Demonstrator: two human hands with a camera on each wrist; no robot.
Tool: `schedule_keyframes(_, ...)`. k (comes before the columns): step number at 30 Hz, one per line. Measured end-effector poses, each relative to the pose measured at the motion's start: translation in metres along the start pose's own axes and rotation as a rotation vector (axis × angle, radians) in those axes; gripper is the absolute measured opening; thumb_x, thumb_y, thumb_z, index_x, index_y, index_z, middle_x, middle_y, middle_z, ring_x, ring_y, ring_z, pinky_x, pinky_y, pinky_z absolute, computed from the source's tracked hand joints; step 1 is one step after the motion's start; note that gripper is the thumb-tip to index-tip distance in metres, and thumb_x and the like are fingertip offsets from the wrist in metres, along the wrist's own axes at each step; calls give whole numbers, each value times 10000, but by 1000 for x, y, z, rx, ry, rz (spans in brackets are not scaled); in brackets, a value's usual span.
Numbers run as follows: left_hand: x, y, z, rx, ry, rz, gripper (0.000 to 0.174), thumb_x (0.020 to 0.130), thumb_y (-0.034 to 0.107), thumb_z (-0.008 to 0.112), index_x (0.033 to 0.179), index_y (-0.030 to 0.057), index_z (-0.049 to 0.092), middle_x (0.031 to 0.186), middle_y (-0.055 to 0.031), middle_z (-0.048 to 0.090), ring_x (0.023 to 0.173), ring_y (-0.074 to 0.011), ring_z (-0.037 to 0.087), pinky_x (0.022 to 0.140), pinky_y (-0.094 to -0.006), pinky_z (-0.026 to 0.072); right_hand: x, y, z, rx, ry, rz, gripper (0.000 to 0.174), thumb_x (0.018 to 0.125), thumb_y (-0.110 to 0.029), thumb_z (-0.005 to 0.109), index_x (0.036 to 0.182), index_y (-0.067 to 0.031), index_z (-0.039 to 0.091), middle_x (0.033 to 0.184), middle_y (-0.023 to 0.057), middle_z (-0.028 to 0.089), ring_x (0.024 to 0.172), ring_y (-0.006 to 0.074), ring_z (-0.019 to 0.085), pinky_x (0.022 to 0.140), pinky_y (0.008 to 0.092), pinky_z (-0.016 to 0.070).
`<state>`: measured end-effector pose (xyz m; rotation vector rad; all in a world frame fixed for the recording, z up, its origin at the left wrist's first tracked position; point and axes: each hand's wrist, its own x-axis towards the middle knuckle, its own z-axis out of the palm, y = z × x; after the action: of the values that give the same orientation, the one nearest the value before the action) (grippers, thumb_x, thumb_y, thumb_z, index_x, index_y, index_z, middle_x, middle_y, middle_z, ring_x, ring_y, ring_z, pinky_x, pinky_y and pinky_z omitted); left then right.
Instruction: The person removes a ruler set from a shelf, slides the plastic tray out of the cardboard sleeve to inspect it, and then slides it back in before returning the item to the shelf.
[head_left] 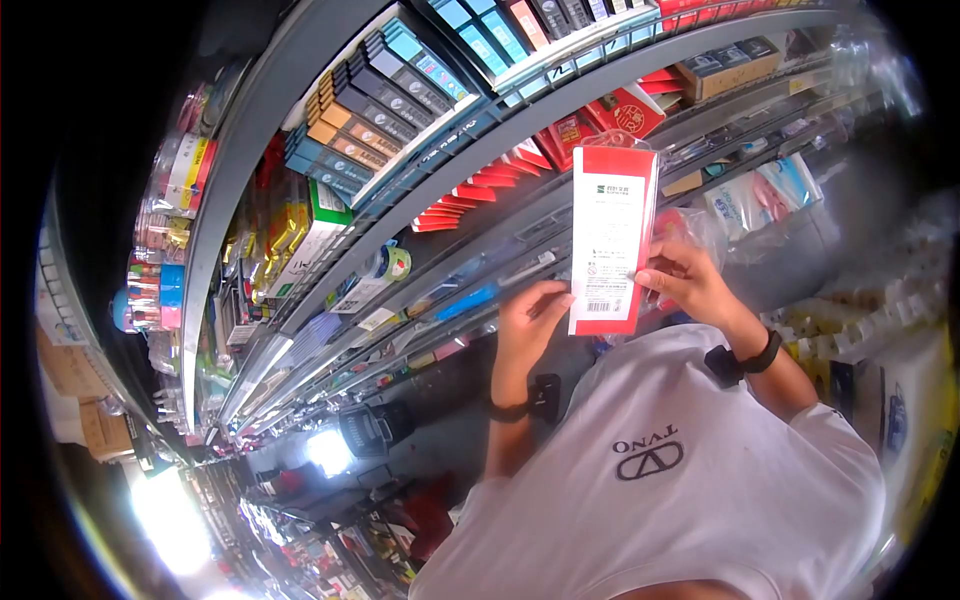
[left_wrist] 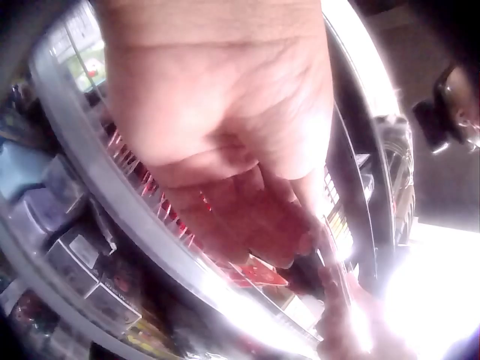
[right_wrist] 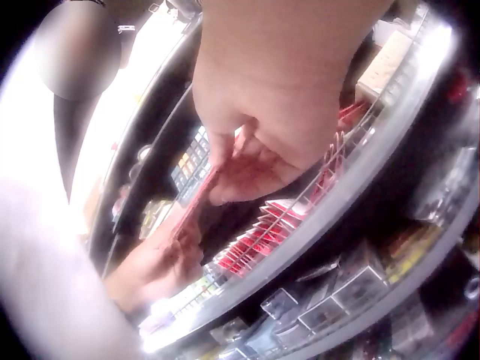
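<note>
A flat red-and-white packet (head_left: 603,235), with small print and a barcode, is held upright in front of the shelves. My left hand (head_left: 530,320) pinches its lower left edge between thumb and fingers. On the lower right edge, my right hand (head_left: 685,280) grips it with thumb and fingers. In the left wrist view the left palm (left_wrist: 225,127) faces the camera, and the packet (left_wrist: 339,274) shows as a thin edge. The right wrist view shows the right hand (right_wrist: 262,127) and the left hand (right_wrist: 161,266) at opposite ends of the packet (right_wrist: 196,199).
Curved shelves (head_left: 400,225) run diagonally behind the packet. They carry rows of small boxes (head_left: 375,110), red envelopes (head_left: 480,190) and plastic-wrapped goods (head_left: 765,195). Below is a white shirt (head_left: 640,480). A dark chair-like object (head_left: 375,430) stands in the aisle.
</note>
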<state>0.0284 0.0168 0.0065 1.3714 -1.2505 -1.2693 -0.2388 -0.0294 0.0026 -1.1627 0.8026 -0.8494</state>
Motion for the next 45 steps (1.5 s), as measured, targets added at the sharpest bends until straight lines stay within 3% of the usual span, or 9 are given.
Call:
schedule_keyframes(20, 4, 4, 1, 6, 15, 18, 213, 901, 80, 738, 1053, -58, 679, 920, -65, 718, 851, -89, 654, 757, -233, 515, 5, -7, 2, 55, -21, -12, 241, 980, -137, 650, 1158, 24, 619, 943, 60, 709, 797, 94, 657, 666, 255, 537)
schedule_keyframes(26, 9, 1, 2, 36, -61, -86, 259, 905, 117, 741, 1088, -53, 670, 926, -80, 722, 859, -99, 660, 774, -248, 516, 8, -10, 1, -27, 10, 38, 271, 969, -186, 674, 1141, 17, 625, 931, 56, 697, 785, 99, 653, 663, 256, 543)
schedule_keyframes(36, 18, -8, 3, 39, -188, -69, 301, 909, 145, 741, 1120, -39, 629, 916, -84, 734, 843, -74, 645, 747, -243, 501, 11, -7, 1, -59, 19, 54, 325, 978, -213, 661, 1193, 26, 615, 967, 61, 713, 795, 92, 657, 657, 261, 545)
schedule_keyframes(39, 20, -1, 3, 76, -175, -101, 298, 919, 157, 733, 1121, -34, 625, 912, -80, 735, 841, -68, 639, 737, -235, 495, 13, -11, 2, -88, 16, 53, 269, 986, -209, 655, 1134, 13, 625, 929, 37, 682, 796, 79, 625, 670, 241, 524)
schedule_keyframes(42, 22, 0, 3, 76, -116, -121, 280, 936, 166, 718, 1112, -28, 620, 897, -74, 731, 825, -58, 627, 717, -226, 483, 17, -2, 3, -62, 51, 23, 272, 989, -186, 648, 1168, 17, 627, 972, 47, 675, 833, 82, 618, 699, 240, 510)
schedule_keyframes(45, 24, -1, 4, 32, -28, -102, 238, 949, 172, 703, 1054, -21, 611, 844, -56, 716, 784, -42, 605, 671, -211, 457, 20, 1, 2, -263, 126, -146, 316, 981, -154, 655, 1252, 1, 605, 1054, 57, 665, 901, 95, 619, 728, 247, 504)
